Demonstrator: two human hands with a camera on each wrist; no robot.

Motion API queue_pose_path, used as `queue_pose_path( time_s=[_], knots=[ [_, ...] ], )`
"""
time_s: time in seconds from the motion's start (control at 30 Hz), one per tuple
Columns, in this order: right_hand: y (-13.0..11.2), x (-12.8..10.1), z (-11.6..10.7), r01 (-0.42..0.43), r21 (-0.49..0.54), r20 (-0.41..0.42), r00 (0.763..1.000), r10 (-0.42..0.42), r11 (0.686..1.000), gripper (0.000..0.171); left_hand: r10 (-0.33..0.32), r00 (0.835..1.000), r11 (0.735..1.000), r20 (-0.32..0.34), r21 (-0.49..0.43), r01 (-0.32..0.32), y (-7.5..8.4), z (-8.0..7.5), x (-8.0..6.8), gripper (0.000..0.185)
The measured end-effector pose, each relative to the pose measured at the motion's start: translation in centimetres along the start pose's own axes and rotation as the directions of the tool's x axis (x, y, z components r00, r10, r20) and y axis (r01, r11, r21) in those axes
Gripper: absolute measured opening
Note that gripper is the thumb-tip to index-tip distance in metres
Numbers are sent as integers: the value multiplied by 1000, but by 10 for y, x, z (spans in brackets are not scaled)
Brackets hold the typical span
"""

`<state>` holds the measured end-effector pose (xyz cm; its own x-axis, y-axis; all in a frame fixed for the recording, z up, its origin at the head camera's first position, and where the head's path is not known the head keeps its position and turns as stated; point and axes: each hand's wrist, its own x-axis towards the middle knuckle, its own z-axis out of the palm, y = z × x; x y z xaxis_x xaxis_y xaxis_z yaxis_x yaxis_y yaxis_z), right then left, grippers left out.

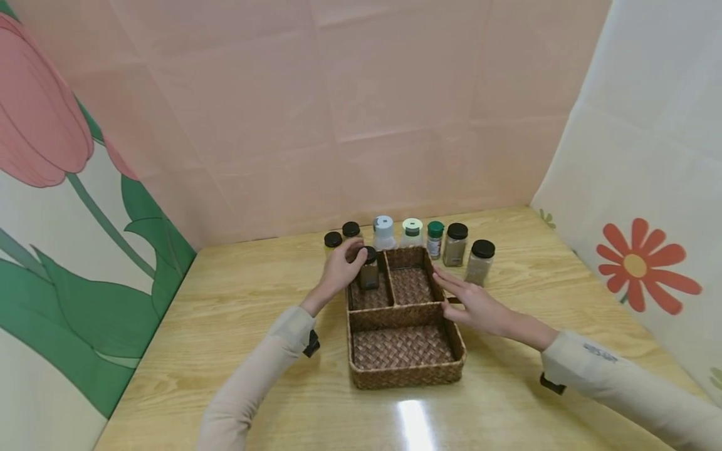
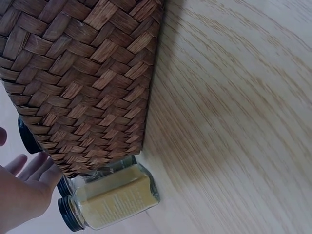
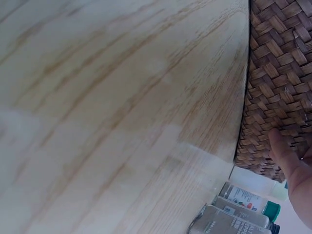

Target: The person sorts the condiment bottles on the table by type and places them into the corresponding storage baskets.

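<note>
1 basket (image 1: 403, 366), 3 compartments, 8 jars; left hand (image 1: 341, 269) fingers grip jar (image 1: 369, 270); right hand (image 1: 470, 300) fingers flat.

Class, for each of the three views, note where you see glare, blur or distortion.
Head view: a bright glare streak on the glossy wooden table before the brown woven basket; wide-angle bending at the edges. Left wrist view: basket weave sharp, left hand soft. Right wrist view: table grain blurred.

We get bright, even light from overhead, a white glare streak on the table (image 1: 414, 423) near the front edge, soft faint shadows, wide-angle bending at our head view's edges, wrist views slightly soft up close
</note>
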<state>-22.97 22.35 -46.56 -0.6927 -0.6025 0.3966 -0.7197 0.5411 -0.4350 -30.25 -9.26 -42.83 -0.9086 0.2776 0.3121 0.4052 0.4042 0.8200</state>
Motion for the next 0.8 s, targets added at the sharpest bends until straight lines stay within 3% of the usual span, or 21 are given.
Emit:
queue_pose_path(
  time_s=[0.2,0.47,0.8],
  knots=[
    [1,0,0,-1,1,-3,1000,1,1000,62,35,997,999,-65,-30,-37,-2,-1,0,33],
    [2,0,1,-11,3,8,1000,11,1000,63,121,982,992,-144,-4,-122,-4,-4,-2,31],
    [2,0,0,-21,2,17,1000,21,1000,63,126,975,992,-183,8,-127,-6,-8,-4,30]
  ],
)
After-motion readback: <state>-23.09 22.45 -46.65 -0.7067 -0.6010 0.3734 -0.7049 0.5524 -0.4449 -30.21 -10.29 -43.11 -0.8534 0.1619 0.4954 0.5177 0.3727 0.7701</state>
